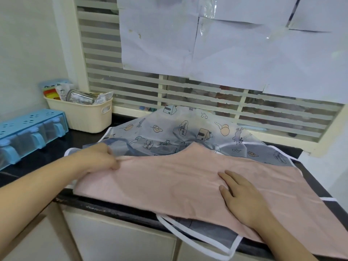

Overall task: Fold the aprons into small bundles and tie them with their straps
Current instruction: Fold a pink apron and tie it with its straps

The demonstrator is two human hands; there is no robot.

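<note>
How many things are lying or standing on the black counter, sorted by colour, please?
Pink: 1, the pink fabric apron.
Grey: 1, the translucent grey printed apron beneath it.
Blue: 1, the blue plastic compartment box.
Cream: 1, the cream plastic basket.
Total: 4.

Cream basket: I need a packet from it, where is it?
In the head view, the cream basket sits far left on the counter, behind the blue box.
</note>
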